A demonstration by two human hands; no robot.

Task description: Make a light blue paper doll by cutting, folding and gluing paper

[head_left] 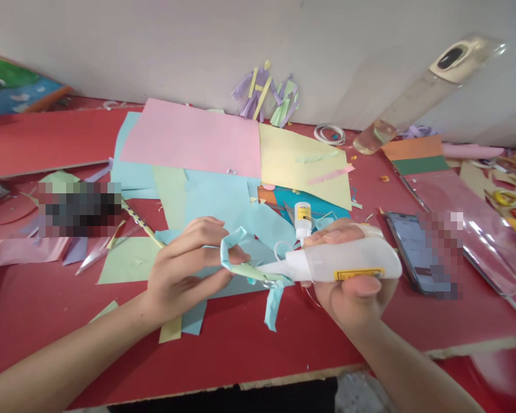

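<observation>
My left hand (189, 269) pinches a folded paper strip piece (233, 244), light blue with a pale green part, bent into an open loop with a short blue tail hanging at its right. My right hand (352, 287) is wrapped round a white translucent glue bottle (348, 261) lying on its side in the grip. The bottle's nozzle points left and meets the green part of the paper piece. Just behind the bottle stands a smaller white glue bottle (303, 217) with a yellow label. Blue paper sheets (217, 195) lie beneath and behind my hands.
Pink paper (193, 137) and yellow paper (305, 163) lie toward the wall, where two paper figures (255, 94) lean. A phone (413, 246) and a clear tall bottle (406, 109) are at the right. A striped pencil (141, 221) lies left.
</observation>
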